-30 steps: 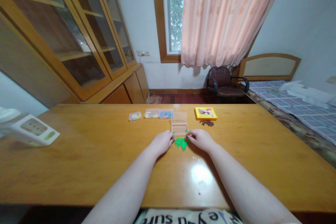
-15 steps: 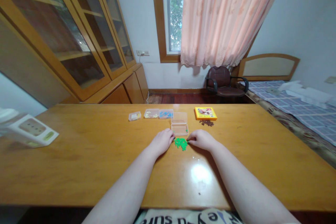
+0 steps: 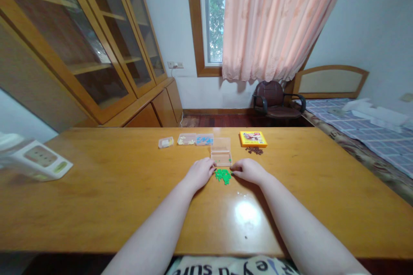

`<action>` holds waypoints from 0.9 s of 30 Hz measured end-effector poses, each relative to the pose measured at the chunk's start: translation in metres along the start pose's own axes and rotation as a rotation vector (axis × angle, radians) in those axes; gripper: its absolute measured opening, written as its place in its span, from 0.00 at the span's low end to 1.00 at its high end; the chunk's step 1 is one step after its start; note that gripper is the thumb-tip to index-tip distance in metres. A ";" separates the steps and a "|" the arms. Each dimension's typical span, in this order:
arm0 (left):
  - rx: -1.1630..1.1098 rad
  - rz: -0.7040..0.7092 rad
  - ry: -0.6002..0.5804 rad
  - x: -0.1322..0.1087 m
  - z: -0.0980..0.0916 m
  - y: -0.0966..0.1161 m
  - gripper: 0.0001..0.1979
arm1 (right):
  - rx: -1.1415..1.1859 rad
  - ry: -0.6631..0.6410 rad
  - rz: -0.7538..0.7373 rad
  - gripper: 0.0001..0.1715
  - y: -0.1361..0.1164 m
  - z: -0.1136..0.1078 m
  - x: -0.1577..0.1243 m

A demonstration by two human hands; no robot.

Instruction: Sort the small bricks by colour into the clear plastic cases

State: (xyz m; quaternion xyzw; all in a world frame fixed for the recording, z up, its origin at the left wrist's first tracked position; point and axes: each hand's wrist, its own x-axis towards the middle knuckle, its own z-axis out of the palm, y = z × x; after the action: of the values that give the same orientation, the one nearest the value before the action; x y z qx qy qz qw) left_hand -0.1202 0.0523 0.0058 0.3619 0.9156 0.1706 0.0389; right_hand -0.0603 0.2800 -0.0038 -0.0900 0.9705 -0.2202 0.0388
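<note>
A small heap of green plastic pieces [image 3: 223, 176] lies on the table between my two hands. My left hand [image 3: 201, 171] rests at the heap's left edge, its fingers curled and fingertips close together by the pieces. On the right side, my right hand [image 3: 248, 170] has its fingers bent in a pinch near the heap and the box's front corner. Whatever either hand holds is too small to make out. Just beyond the heap stands a clear plastic box [image 3: 221, 164] with its lid open backward. A few green bits lie inside it.
Behind are a clear box of blue pieces [image 3: 204, 140], a box of cream pieces [image 3: 186, 140] and a small clear case [image 3: 165, 142]. A yellow box [image 3: 253, 139] sits back right, brown pieces [image 3: 254, 151] before it. A white device [image 3: 40, 161] stands far left.
Another small green bit now shows inside the open box. My right fingers have shifted slightly toward the box's corner; my left hand has hardly moved.
</note>
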 end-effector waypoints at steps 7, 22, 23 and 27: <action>0.044 -0.016 -0.115 -0.002 -0.002 0.003 0.06 | -0.023 -0.022 -0.036 0.12 0.000 0.001 0.002; 0.074 -0.025 -0.114 -0.001 0.005 0.000 0.09 | 0.073 0.278 0.026 0.14 -0.003 0.009 0.006; 0.066 -0.025 -0.113 -0.001 0.004 0.001 0.09 | 0.110 0.319 0.048 0.14 -0.003 0.011 0.007; 0.020 -0.038 -0.108 -0.002 0.004 0.001 0.08 | 0.237 0.343 0.067 0.16 -0.001 0.017 0.011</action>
State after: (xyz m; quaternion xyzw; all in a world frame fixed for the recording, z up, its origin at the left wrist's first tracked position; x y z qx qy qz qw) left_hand -0.1178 0.0529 0.0028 0.3536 0.9206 0.1409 0.0877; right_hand -0.0689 0.2702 -0.0188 -0.0136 0.9327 -0.3433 -0.1093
